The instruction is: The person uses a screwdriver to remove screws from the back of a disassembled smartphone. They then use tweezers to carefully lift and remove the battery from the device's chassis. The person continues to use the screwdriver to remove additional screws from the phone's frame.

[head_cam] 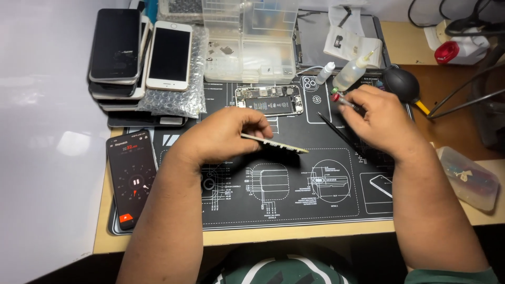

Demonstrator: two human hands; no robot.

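A thin screen panel (274, 143) is pinched edge-on by the left hand (221, 138) above the black mat (294, 205); its long axis is near level, free end pointed right and slightly toward the person. A red-tipped screwdriver (344, 101) is gripped by the right hand (381, 123), tip up-left toward the opened phone (269, 100).
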